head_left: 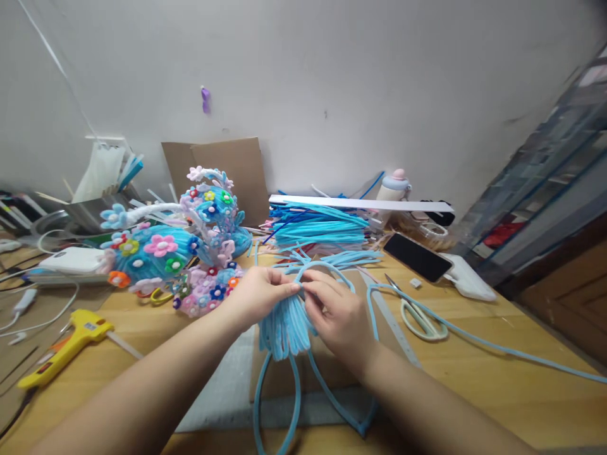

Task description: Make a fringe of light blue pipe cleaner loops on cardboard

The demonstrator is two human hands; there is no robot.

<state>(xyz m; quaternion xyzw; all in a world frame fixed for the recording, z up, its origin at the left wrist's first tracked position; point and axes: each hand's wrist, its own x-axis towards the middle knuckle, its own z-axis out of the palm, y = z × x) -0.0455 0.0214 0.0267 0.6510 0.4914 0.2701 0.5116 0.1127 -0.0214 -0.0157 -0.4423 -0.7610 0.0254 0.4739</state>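
Observation:
A bunch of light blue pipe cleaners (283,328) is bent into many loops that hang down between my hands. My left hand (265,292) pinches the top of the bunch between thumb and fingers. With fingers closed, my right hand (334,308) grips the pipe cleaners at the right side of the same spot. Larger loops of pipe cleaner drop below toward the table edge, and one long strand (474,341) runs off to the right. Beneath the bunch lies a piece of brown cardboard (327,373) on a pale mat (213,398).
To the left are flower-covered pipe cleaner pieces (156,253) and a yellow glue gun (71,344). Behind my hands lies a stack of blue pipe cleaners (317,224). Scissors (423,320), a phone (417,256) and a bottle (394,188) are on the right.

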